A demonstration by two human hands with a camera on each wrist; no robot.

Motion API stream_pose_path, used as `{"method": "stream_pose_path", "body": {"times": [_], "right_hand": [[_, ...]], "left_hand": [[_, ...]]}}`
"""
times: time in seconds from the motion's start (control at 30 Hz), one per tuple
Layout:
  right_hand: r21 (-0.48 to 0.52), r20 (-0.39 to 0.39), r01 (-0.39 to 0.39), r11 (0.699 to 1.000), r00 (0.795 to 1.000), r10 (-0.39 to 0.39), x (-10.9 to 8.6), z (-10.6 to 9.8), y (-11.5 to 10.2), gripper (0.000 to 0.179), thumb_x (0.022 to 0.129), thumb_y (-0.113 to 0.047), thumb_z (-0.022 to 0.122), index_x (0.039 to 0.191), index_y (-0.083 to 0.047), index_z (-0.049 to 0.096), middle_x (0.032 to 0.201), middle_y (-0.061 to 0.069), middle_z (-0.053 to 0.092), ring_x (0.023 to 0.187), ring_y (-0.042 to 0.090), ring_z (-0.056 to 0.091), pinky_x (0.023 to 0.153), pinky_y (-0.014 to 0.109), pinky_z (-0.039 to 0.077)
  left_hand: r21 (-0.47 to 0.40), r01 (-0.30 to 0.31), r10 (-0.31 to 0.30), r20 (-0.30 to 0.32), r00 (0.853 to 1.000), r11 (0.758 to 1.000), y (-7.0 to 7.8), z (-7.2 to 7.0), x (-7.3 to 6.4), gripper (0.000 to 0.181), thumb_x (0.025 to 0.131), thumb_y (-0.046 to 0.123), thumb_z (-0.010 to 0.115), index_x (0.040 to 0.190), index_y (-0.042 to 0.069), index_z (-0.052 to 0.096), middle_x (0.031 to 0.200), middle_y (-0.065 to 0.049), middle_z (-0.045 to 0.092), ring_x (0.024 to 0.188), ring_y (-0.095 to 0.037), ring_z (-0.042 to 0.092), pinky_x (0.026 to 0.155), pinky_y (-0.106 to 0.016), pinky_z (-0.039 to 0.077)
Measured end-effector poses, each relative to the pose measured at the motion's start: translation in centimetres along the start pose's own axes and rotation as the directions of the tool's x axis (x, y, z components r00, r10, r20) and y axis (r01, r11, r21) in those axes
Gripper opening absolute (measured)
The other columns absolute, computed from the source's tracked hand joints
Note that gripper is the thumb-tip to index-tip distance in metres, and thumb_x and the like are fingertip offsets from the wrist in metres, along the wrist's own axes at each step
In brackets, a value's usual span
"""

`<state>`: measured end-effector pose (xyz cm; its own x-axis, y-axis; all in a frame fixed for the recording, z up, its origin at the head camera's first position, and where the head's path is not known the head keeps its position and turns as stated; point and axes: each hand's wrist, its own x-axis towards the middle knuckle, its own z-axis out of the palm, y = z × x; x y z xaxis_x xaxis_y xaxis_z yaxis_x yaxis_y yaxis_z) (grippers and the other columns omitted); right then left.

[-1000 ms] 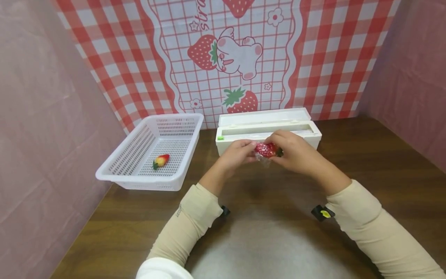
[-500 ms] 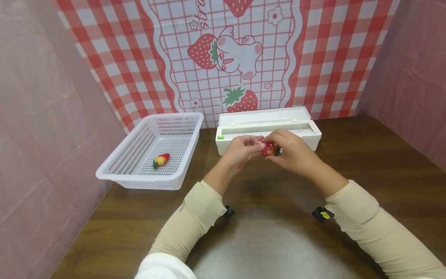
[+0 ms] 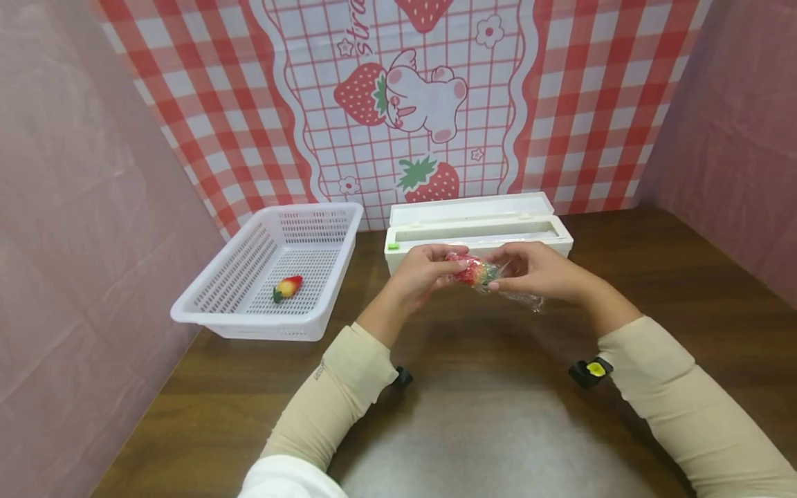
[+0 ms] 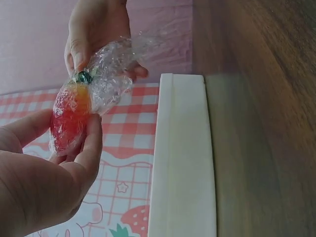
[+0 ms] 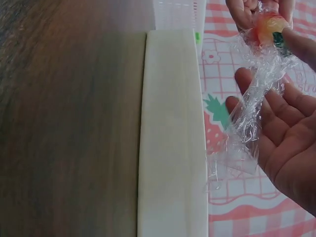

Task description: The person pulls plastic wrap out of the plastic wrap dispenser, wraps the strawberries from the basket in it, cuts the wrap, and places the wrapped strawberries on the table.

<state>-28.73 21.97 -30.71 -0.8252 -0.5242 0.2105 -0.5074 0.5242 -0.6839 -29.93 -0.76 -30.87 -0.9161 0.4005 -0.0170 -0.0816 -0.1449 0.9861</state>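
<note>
A red and yellow strawberry (image 3: 471, 271) with a green leafy end is wrapped in clear plastic film (image 4: 111, 74). My left hand (image 3: 423, 277) pinches its red end between thumb and fingers, seen closely in the left wrist view. At the leafy end, my right hand (image 5: 294, 131) touches it with the thumb, while its other fingers spread loosely under the trailing film. Loose film hangs crumpled over those fingers in the right wrist view. Both hands are just in front of a long white box (image 3: 398, 260) with its lid raised.
Left of the box stands a white plastic basket (image 3: 314, 325), with another red and yellow strawberry (image 3: 288, 288) in it. Behind them hangs a red checked strawberry cloth (image 3: 573, 104). All stands on a brown wooden table (image 3: 654, 290).
My right hand has loosened from the strawberry and shifted slightly right, with the film now trailing from the leafy end. My left hand keeps hold, its thumb now over the red end.
</note>
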Motion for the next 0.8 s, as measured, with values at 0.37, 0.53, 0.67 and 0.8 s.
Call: {"method": "stream_pose_path", "body": {"times": [0.37,0.53,0.67,0.8], "right_hand": [[-0.124,-0.133,0.083,0.989,0.986,-0.099,-0.2,0.3,0.6,0.033,0.080,-0.012,0.080,0.108,-0.001,0.066,0.098,0.010,0.067,0.090,0.024,0.061,0.084,0.044,0.054],[-0.319,-0.365,0.101,0.942,0.904,-0.221,-0.5,0.5,0.8,0.025,0.074,-0.003,0.082,0.096,0.000,0.069,0.093,0.013,0.066,0.084,0.026,0.060,0.075,0.047,0.052],[-0.322,-0.352,0.095,0.942,0.912,-0.212,-0.6,1.0,0.8,0.028,0.074,-0.002,0.082,0.097,0.001,0.067,0.090,0.013,0.066,0.074,0.022,0.062,0.063,0.042,0.054],[-0.334,-0.334,0.085,0.939,0.921,-0.202,-0.5,1.4,0.8,0.030,0.078,-0.006,0.080,0.104,0.000,0.068,0.090,0.013,0.066,0.073,0.023,0.063,0.063,0.040,0.054]], "left_hand": [[0.228,0.004,0.016,-0.089,0.996,0.974,-0.4,0.0,-0.3,0.029,0.089,0.003,0.069,0.116,-0.007,0.066,0.108,-0.016,0.070,0.082,-0.014,0.065,0.084,-0.035,0.056],[0.255,-0.048,0.105,-0.218,0.970,0.966,-0.3,-0.2,-0.2,0.023,0.086,0.003,0.073,0.106,-0.006,0.070,0.101,-0.014,0.070,0.079,-0.013,0.064,0.078,-0.032,0.057],[0.248,-0.075,0.144,-0.273,0.951,0.966,-0.3,-0.1,-0.2,0.022,0.084,0.006,0.075,0.103,-0.003,0.071,0.099,-0.011,0.070,0.079,-0.013,0.063,0.075,-0.028,0.057],[0.223,-0.086,0.146,-0.267,0.952,0.971,-0.3,0.2,-0.3,0.022,0.084,0.006,0.075,0.104,-0.003,0.071,0.099,-0.010,0.071,0.080,-0.012,0.062,0.074,-0.028,0.057]]}}
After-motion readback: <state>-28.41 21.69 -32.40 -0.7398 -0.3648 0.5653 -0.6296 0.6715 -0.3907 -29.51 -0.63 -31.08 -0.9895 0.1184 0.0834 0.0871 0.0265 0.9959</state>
